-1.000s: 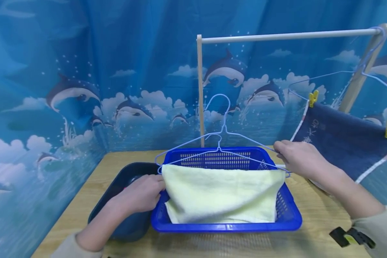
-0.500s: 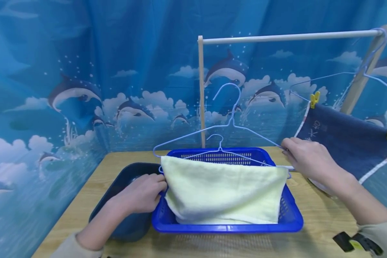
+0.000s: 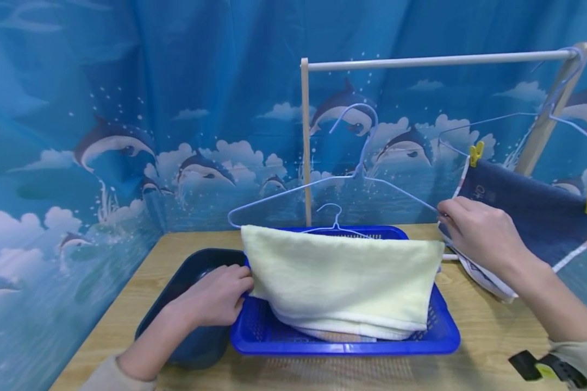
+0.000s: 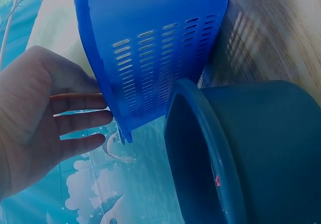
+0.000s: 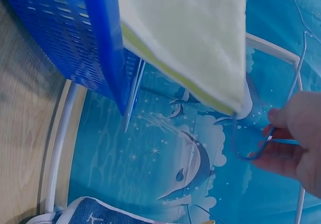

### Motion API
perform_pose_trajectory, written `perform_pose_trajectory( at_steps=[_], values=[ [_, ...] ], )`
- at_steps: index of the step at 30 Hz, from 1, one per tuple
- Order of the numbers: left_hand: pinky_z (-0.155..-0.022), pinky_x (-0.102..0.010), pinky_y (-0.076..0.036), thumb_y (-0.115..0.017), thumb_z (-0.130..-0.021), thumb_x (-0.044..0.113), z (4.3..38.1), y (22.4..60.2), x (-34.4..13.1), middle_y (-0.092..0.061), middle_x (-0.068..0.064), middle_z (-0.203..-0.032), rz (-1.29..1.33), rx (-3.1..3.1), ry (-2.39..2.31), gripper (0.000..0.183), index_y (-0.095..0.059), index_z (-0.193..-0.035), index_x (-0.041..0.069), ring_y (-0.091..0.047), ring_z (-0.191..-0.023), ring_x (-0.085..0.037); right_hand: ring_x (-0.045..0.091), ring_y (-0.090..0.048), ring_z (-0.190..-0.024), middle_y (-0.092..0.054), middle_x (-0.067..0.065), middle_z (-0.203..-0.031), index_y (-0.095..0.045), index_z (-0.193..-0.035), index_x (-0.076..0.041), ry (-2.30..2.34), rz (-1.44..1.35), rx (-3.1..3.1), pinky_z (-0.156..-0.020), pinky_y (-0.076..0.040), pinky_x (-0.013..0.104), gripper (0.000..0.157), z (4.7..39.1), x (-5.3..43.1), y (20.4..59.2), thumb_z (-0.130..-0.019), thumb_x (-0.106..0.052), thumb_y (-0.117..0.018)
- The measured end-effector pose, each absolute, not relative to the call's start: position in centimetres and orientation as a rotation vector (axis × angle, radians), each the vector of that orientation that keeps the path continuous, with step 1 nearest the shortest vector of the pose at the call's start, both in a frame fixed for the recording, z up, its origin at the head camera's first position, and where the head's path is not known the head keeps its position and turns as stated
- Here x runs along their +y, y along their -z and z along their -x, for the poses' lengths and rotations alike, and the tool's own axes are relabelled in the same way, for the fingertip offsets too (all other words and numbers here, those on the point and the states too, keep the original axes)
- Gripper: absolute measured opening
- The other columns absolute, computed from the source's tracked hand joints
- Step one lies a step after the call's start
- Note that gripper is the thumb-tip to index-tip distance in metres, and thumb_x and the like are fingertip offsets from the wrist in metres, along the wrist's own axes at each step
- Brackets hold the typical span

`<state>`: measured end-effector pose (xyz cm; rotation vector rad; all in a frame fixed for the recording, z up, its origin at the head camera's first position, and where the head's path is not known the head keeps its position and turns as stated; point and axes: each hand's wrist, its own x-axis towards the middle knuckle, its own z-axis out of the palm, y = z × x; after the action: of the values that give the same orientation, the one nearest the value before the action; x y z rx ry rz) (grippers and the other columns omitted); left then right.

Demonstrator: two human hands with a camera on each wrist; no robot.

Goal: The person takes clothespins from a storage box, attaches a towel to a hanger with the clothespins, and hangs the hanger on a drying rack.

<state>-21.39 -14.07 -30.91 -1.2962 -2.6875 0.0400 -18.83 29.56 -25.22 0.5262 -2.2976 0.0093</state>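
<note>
A pale yellow towel (image 3: 342, 277) is folded over the lower bar of a light-blue wire clothes hanger (image 3: 293, 191), above a blue plastic basket (image 3: 344, 348). My right hand (image 3: 484, 233) grips the hanger at its right shoulder; in the right wrist view thumb and fingers pinch the wire beside the towel's corner. At the basket's left rim, my left hand (image 3: 220, 293) holds the edge with bent fingers. The left wrist view shows fingertips (image 4: 103, 117) right at that rim and the foremost part of the hand hidden behind it. A second hanger (image 3: 336, 224) stands in the basket, mostly hidden by the towel.
Left of the basket stands a dark teal tub (image 3: 195, 347). Behind is a rack with a white rail (image 3: 435, 61). From its right end hangs another hanger with a navy cloth (image 3: 528, 201) held by yellow clips (image 3: 476, 154). A dolphin-print curtain (image 3: 215, 108) backs the wooden table (image 3: 142, 282).
The hanger with the towel has risen, its hook moving up and to the right. My right hand has moved up and right with it, while my left hand stays at the basket rim.
</note>
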Motion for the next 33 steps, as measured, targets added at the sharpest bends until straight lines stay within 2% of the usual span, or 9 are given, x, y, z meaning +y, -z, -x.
perform_pose_trajectory(
  at_steps=[4, 12, 18, 24, 29, 33],
  values=[
    [-0.061, -0.029, -0.039, -0.06, -0.078, 0.008, 21.4, 31.0, -14.1, -0.048, 0.008, -0.078, 1.294, -2.682, -0.029, 0.007, -0.058, -0.077, 0.015, -0.042, -0.068, -0.011, 0.027, -0.06, -0.062, -0.061, 0.015, -0.08, -0.06, -0.092, 0.002, -0.028, -0.505, -2.245, -0.052, -0.05, 0.042, 0.022, 18.7, 29.7, 25.1, -0.073, 0.005, -0.071],
    [-0.062, -0.028, -0.04, -0.059, -0.082, 0.012, 21.6, 31.2, -14.0, -0.051, 0.008, -0.08, 1.278, -2.704, -0.021, 0.004, -0.062, -0.082, 0.015, -0.044, -0.069, -0.01, 0.027, -0.058, -0.056, -0.059, 0.019, -0.08, -0.058, -0.093, 0.005, 0.058, -0.565, -2.171, -0.045, -0.048, 0.037, 0.025, 19.3, 29.9, 25.4, -0.07, 0.009, -0.07],
    [-0.06, -0.027, -0.038, -0.059, -0.081, 0.011, 21.5, 31.1, -14.1, -0.049, 0.008, -0.078, 1.285, -2.69, -0.031, 0.005, -0.06, -0.08, 0.015, -0.041, -0.067, -0.01, 0.025, -0.05, -0.054, -0.051, 0.018, -0.079, -0.059, -0.094, 0.006, 0.035, -0.488, -2.169, -0.045, -0.047, 0.038, 0.025, 19.3, 29.5, 25.8, -0.071, 0.011, -0.069],
    [-0.061, -0.027, -0.038, -0.06, -0.081, 0.011, 21.5, 31.0, -14.0, -0.048, 0.009, -0.077, 1.28, -2.708, -0.03, 0.005, -0.061, -0.08, 0.016, -0.041, -0.066, -0.01, 0.028, -0.05, -0.053, -0.054, 0.016, -0.071, -0.063, -0.088, 0.003, 0.113, -0.468, -2.072, -0.035, -0.036, 0.035, 0.017, 19.6, 29.3, 26.0, -0.072, 0.009, -0.066],
    [-0.062, -0.028, -0.039, -0.06, -0.082, 0.011, 21.5, 31.1, -14.0, -0.047, 0.009, -0.076, 1.284, -2.706, -0.021, 0.007, -0.059, -0.077, 0.017, -0.041, -0.066, -0.009, 0.034, -0.053, -0.062, -0.056, 0.017, -0.07, -0.063, -0.083, 0.002, 0.155, -0.496, -1.959, -0.037, -0.037, 0.039, 0.011, 20.1, 29.2, 26.0, -0.074, 0.009, -0.06],
    [-0.062, -0.028, -0.039, -0.06, -0.082, 0.011, 21.5, 31.1, -14.0, -0.047, 0.009, -0.076, 1.287, -2.698, -0.013, 0.009, -0.058, -0.076, 0.017, -0.041, -0.066, -0.01, 0.034, -0.049, -0.058, -0.054, 0.017, -0.068, -0.062, -0.082, 0.002, 0.139, -0.498, -1.947, -0.035, -0.033, 0.038, 0.01, 20.4, 29.0, 26.1, -0.077, 0.009, -0.056]
  ],
)
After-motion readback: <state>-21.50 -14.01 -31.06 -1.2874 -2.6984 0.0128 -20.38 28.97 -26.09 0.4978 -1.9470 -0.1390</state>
